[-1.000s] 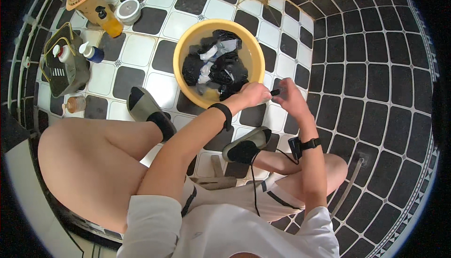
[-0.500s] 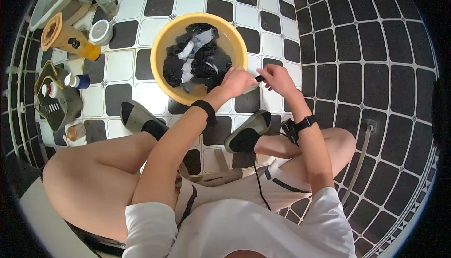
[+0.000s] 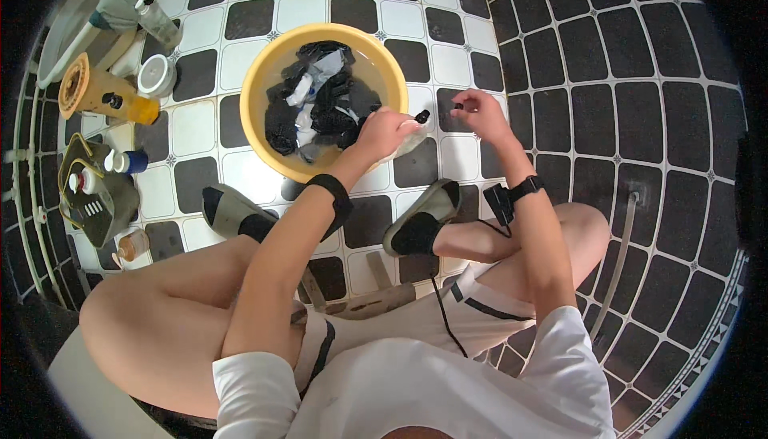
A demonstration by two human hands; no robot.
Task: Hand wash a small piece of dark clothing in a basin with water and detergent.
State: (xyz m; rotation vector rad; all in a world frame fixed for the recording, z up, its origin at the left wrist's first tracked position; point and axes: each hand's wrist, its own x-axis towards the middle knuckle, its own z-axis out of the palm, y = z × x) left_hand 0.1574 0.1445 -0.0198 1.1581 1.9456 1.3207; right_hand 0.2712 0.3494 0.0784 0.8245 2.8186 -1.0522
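Observation:
A yellow basin (image 3: 250,131) on the tiled floor holds water and a heap of dark wet clothes (image 3: 320,111) with white and grey parts. At its right rim, my left hand (image 3: 382,133) is closed around a pale bottle (image 3: 411,142) with a black top, mostly hidden behind the fingers. My right hand (image 3: 483,117), to the right of it and apart from the bottle, pinches a small black cap (image 3: 458,106) between thumb and fingers.
Along the left stand a clear pump bottle (image 3: 158,23), a white tub (image 3: 157,77), an orange-tinted cup (image 3: 104,95), a blue bottle (image 3: 128,161) and a grey caddy (image 3: 100,199). My shoes (image 3: 422,217) flank the space below the basin. A dark tiled wall (image 3: 608,119) rises at the right.
My right hand has moved away from the bottle with the black cap, leaving a gap between them. The whole view has shifted slightly. My left hand keeps its hold.

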